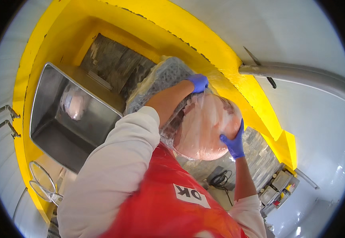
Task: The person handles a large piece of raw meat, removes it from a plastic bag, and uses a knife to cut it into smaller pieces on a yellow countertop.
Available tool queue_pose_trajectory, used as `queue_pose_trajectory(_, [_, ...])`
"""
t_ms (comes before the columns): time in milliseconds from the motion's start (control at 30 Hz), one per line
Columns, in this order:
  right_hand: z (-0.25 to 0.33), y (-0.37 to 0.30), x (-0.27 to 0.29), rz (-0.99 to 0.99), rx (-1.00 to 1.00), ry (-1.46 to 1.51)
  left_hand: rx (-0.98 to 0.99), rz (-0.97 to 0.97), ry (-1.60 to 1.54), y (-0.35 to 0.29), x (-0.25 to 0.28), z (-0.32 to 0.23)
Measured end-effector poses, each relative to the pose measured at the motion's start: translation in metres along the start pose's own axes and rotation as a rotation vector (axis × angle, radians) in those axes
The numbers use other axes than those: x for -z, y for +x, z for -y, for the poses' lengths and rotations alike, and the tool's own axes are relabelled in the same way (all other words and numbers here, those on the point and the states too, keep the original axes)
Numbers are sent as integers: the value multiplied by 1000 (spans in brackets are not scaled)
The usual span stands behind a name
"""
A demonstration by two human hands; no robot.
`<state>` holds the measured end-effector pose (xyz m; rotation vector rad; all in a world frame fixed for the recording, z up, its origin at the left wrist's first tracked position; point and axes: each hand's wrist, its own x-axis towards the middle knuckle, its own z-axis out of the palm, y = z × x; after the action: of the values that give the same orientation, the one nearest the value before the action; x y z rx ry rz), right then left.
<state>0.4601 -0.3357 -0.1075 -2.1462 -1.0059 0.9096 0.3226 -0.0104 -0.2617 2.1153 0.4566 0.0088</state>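
Note:
A large pale pink slab of raw meat in clear plastic film is held in front of my red apron. My left hand, in a purple-blue glove, is closed at its far upper edge, on the film; the fingertips are partly hidden. My right hand, gloved alike, grips the meat's right side, thumb on the near face and fingers round the edge. Behind my left forearm, a grey crate draped in clear plastic stands partly hidden by the meat.
At left stands a deep metal bin with a smaller wrapped piece of meat inside. A yellow wall curves behind. A knife is by a grey rail at right. A coiled black cable lies below the meat.

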Motion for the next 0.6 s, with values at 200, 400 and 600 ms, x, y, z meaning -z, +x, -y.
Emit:
queue_pose_trajectory(200, [-13, -15, -15, -196, 102, -116, 38, -74, -107, -18, -15, 14])
queue_pose_trajectory(400, [30, -74, -71, -433, 110, -442, 231, -144, -390, -40, -15, 7])
queue_pose_trajectory(600, [71, -108, -90, -383, 48, -520, -4, -231, -224, -58, 3, -61])
